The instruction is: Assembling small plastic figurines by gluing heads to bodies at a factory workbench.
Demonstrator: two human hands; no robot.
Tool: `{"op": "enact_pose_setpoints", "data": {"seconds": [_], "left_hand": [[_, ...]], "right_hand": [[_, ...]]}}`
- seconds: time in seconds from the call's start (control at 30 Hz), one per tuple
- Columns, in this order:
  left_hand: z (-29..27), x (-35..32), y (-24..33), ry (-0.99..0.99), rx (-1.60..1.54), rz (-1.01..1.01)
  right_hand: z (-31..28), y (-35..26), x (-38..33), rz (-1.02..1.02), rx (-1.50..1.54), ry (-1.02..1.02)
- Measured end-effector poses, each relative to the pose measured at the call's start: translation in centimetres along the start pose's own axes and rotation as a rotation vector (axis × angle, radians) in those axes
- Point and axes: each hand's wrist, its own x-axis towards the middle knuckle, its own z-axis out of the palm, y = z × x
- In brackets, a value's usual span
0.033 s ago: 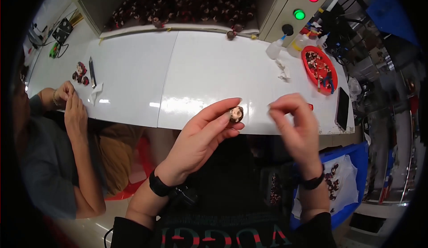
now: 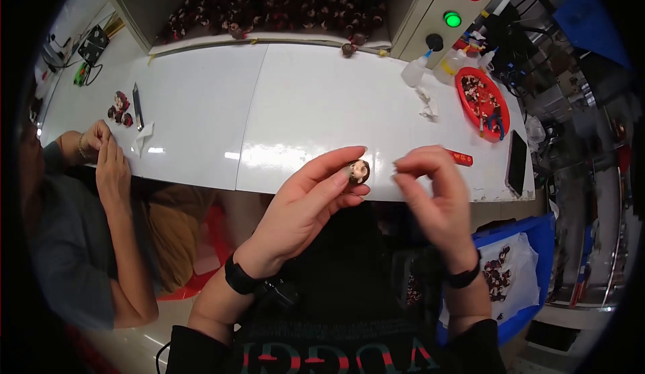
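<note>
Between the thumb and fingers of my left hand (image 2: 306, 196) is a small doll head (image 2: 360, 170), with brown hair and a pale face side turned up. It is held just over the table's front edge. To its right, a short gap away, my right hand (image 2: 437, 192) is raised with thumb and forefinger pinched toward the head. Whatever that pinch may hold is too small to make out. A red strip (image 2: 461, 157) lies on the white table (image 2: 302, 105), partly behind my right hand.
An open-fronted box (image 2: 403, 21) full of dark pieces stands at the back. At right are a squeeze bottle (image 2: 415, 70), a red tray (image 2: 463, 115) of small parts, a phone (image 2: 516, 164) and a blue bin (image 2: 547, 253). On the left sits a co-worker (image 2: 111, 165) near a cutter (image 2: 138, 105).
My right hand has moved slightly left, closer to the doll head, uncovering more of the red strip. My left hand stays nearly where it was.
</note>
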Motion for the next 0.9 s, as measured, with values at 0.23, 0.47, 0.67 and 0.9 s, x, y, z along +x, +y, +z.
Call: {"op": "enact_pose_setpoints", "data": {"seconds": [0.23,0.47,0.67,0.9], "left_hand": [[-1.0,1.8,-0.3,0.082,0.178,0.066],[-0.8,2.6,0.6,0.062,0.413,0.159],[-2.2,3.2,0.1,0.073,0.422,0.179],[-2.4,3.0,-0.1,0.003,0.656,0.310]], "right_hand": [[3.5,2.4,0.1,0.141,0.302,-0.015],[4.1,3.5,0.4,0.223,0.488,-0.001],[4.9,4.5,0.3,0.256,0.515,0.016],[4.9,4.6,0.2,0.191,0.425,0.003]]}}
